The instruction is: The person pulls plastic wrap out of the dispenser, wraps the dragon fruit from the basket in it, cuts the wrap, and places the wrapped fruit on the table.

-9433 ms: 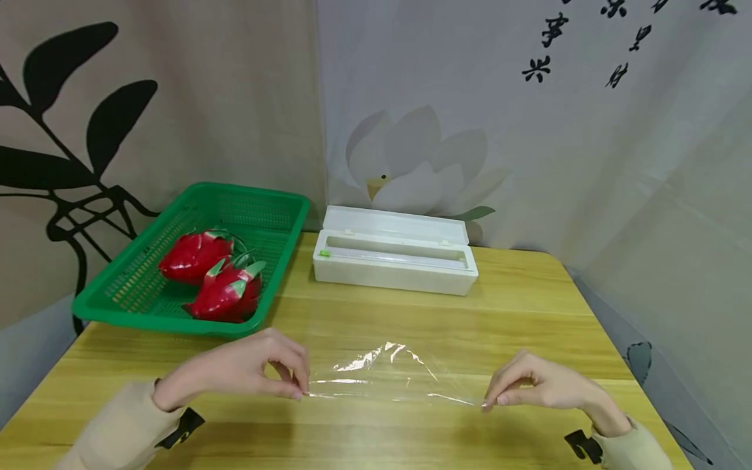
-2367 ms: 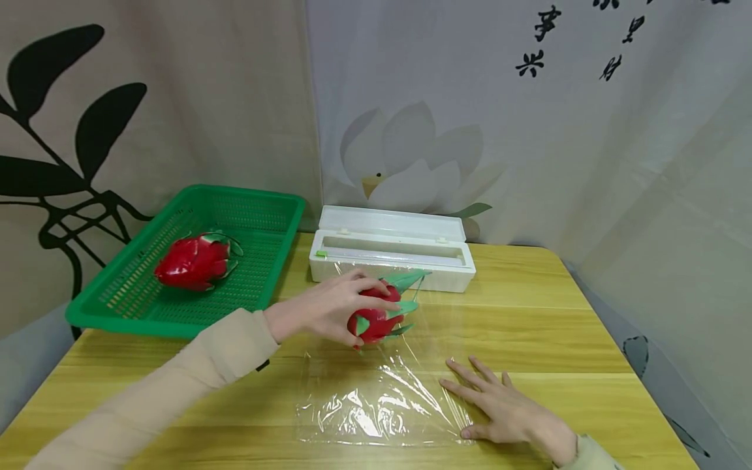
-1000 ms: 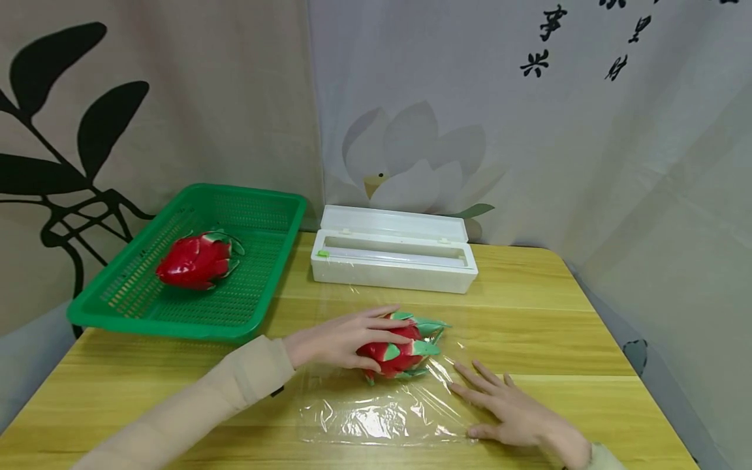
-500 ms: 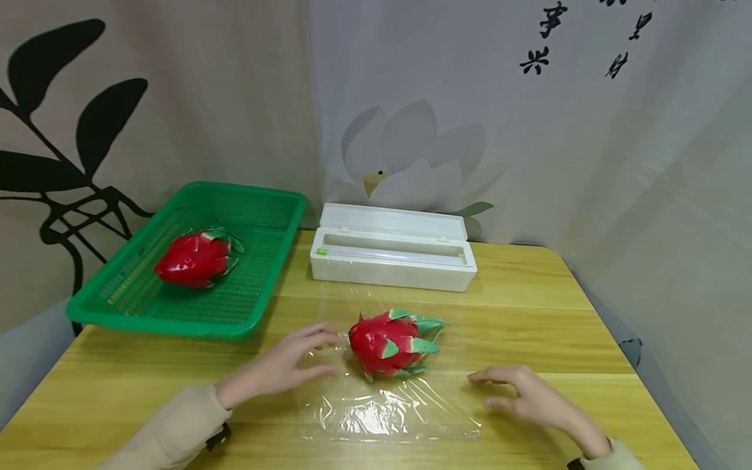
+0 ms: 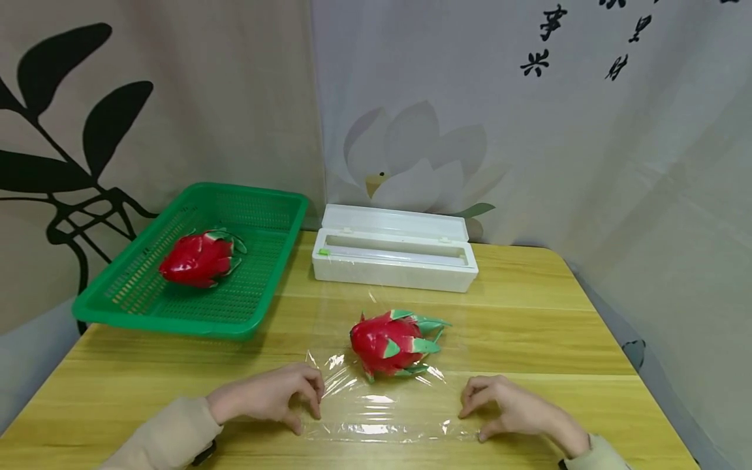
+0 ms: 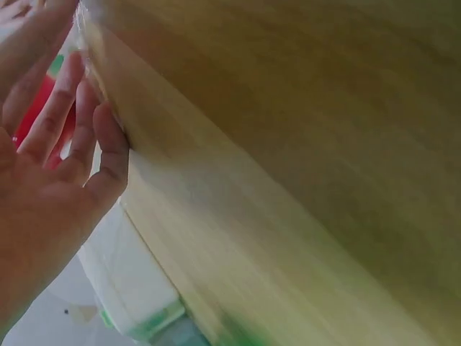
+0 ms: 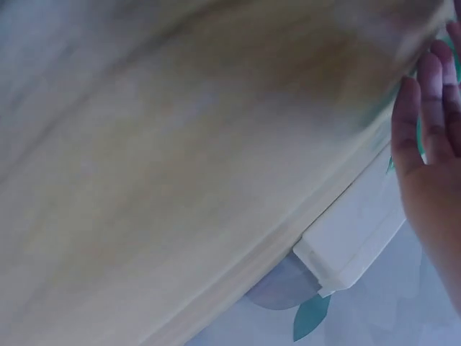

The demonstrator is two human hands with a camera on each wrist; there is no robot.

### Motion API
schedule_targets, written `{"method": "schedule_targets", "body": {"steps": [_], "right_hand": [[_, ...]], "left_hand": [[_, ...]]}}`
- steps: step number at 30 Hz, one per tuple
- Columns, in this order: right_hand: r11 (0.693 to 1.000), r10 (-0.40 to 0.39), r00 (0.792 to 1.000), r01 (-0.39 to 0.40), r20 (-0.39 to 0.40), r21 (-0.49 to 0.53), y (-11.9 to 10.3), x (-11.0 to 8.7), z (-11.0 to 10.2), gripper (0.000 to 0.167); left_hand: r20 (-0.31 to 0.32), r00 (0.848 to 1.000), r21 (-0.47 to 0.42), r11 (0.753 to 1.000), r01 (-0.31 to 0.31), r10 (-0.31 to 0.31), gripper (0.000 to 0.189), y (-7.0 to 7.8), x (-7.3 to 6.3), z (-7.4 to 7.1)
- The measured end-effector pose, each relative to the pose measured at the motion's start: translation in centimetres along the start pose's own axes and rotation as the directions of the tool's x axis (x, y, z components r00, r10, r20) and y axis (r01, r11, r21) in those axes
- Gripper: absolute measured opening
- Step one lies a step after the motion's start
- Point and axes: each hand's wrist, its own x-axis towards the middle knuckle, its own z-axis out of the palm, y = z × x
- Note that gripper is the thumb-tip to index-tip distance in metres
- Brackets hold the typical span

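Note:
In the head view a red dragon fruit (image 5: 388, 344) with green leaf tips lies on a sheet of clear plastic wrap (image 5: 376, 414), spread on the wooden table (image 5: 564, 326). My left hand (image 5: 273, 395) is at the sheet's near left corner, thumb and bent fingers apart. At the near right corner is my right hand (image 5: 514, 408), its thumb likewise apart from its fingers. Whether the fingertips touch the film is hard to see. In the left wrist view the fingers (image 6: 54, 122) are gently bent, the thumb tip hidden. The right wrist view shows the fingers (image 7: 432, 115) nearly straight.
A green basket (image 5: 170, 324) at the left holds another dragon fruit (image 5: 198, 259). Behind the sheet stands a white wrap box (image 5: 393, 275), lid raised, with a roll inside and a green tab on its front edge. A printed curtain (image 5: 411, 98) hangs at the back.
The left hand set the dragon fruit on the film, let go, and came back to the near left corner. The right hand lifted off the film and moved to the near right corner.

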Motion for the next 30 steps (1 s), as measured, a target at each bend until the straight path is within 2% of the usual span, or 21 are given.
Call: {"method": "schedule_targets", "body": {"steps": [3, 7, 10, 14, 17, 20, 24, 27, 30], "right_hand": [[0.999, -0.026, 1.000, 0.026, -0.015, -0.023, -0.1, 0.2, 0.0, 0.025], [0.997, -0.062, 0.997, 0.061, -0.047, -0.039, -0.1, 0.7, 0.2, 0.012], [0.996, -0.073, 0.995, 0.069, -0.061, -0.060, -0.1, 1.0, 0.3, 0.004], [0.995, -0.059, 0.997, 0.055, -0.054, -0.082, -0.1, 1.3, 0.3, 0.004], [0.997, -0.044, 0.997, 0.039, -0.065, -0.064, -0.2, 1.5, 0.0, 0.007], [0.999, -0.037, 0.993, 0.033, -0.108, -0.034, -0.3, 1.6, -0.6, 0.010], [1.000, 0.012, 0.984, -0.013, -0.180, -0.003, -0.7, 1.8, -1.5, 0.014], [0.997, 0.074, 0.969, -0.071, -0.236, 0.021, -1.1, 2.0, -2.0, 0.013], [0.990, 0.138, 0.939, -0.133, -0.315, 0.039, -1.4, 2.5, -2.2, 0.011]], "left_hand": [[-0.018, 0.999, -0.014, 1.000, -0.026, 0.026, 0.013, -0.1, 0.2, 0.1], [-0.048, 0.995, 0.008, 0.996, -0.084, 0.084, 0.004, -0.2, 0.4, 0.2], [-0.069, 0.990, 0.017, 0.992, -0.126, 0.127, 0.005, -0.4, 0.6, 0.3], [-0.099, 0.982, 0.012, 0.987, -0.163, 0.163, 0.005, -0.6, 0.7, 0.3], [-0.135, 0.979, 0.011, 0.988, -0.154, 0.154, 0.004, -0.6, 0.7, 0.1], [-0.185, 0.972, 0.016, 0.989, -0.144, 0.144, 0.004, -0.5, 0.6, -0.4], [-0.274, 0.947, 0.058, 0.986, -0.157, 0.167, 0.006, -0.4, 1.0, -1.5], [-0.325, 0.931, 0.081, 0.986, -0.146, 0.165, 0.007, -0.2, 1.3, -2.4], [-0.366, 0.919, 0.092, 0.989, -0.119, 0.145, 0.007, 0.0, 1.8, -2.9]]}}
